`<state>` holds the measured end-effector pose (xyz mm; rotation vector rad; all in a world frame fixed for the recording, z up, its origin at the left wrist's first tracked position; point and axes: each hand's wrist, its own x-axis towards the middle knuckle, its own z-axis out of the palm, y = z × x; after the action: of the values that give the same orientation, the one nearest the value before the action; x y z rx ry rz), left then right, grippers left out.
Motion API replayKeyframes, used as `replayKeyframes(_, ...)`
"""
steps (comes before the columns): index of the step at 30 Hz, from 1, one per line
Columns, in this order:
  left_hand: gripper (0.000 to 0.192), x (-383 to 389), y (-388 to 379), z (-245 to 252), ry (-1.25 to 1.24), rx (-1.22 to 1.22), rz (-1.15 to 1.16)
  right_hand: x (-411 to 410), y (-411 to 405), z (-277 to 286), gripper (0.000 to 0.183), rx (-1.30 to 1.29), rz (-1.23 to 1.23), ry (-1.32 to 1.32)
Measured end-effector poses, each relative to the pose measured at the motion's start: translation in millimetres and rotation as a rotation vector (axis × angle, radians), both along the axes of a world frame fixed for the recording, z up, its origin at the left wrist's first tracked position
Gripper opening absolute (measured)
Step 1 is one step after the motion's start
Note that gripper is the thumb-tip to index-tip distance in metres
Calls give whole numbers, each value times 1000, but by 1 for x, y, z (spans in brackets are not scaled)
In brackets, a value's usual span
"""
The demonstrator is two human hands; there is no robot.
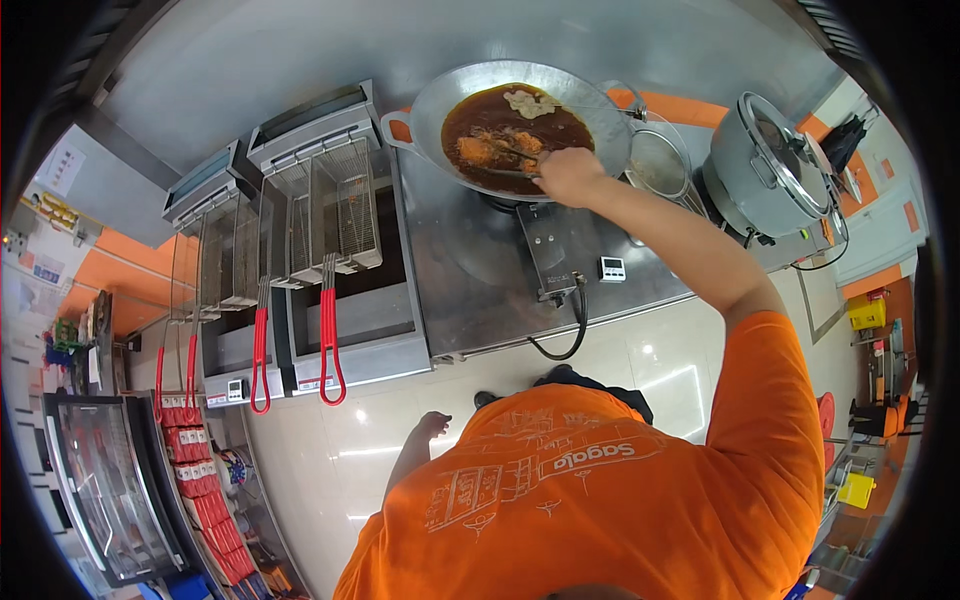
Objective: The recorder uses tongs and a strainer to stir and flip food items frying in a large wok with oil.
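A large metal wok (495, 71) full of dark oil stands over a gas burner (551, 255) on the steel counter. My right hand (574, 176) grips metal tongs (510, 154), whose tips dip into the oil among orange-brown fried pieces (476, 150). Nearer the wok's far side floats a pale, battered piece (529, 103). A thin metal rod (592, 107) reaches from it across the oil to the right rim. Low beside my body hangs my left hand (433, 424), apart from the counter, with nothing visible in it.
Left of the wok are deep fryers with wire baskets (349, 202); their red handles (328, 341) jut forward. A round strainer (658, 161) and a large lidded cooker (765, 165) stand to the right. A white digital timer (612, 269) and a black hose (581, 322) lie near the front edge.
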<state>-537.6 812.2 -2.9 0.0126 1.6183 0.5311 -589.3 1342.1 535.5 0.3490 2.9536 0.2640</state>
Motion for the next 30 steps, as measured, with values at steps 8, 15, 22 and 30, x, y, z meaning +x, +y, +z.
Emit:
replayKeyframes(8,46,5,-20,-16,-67,-45,86,-52,-3,-22,25,91,-50,-71)
replayKeyframes(15,56,55,-34,-23,-184,-112,140,-31,38,5,28,67,-96,-77)
replayKeyframes(22,50,133,-56,-62,-224,-87,440,67,68,38,40,-75,-116,119)
replayKeyframes(30,51,192,77,-45,-141,-141,241,196,116,-7,41,-176,-173,388)
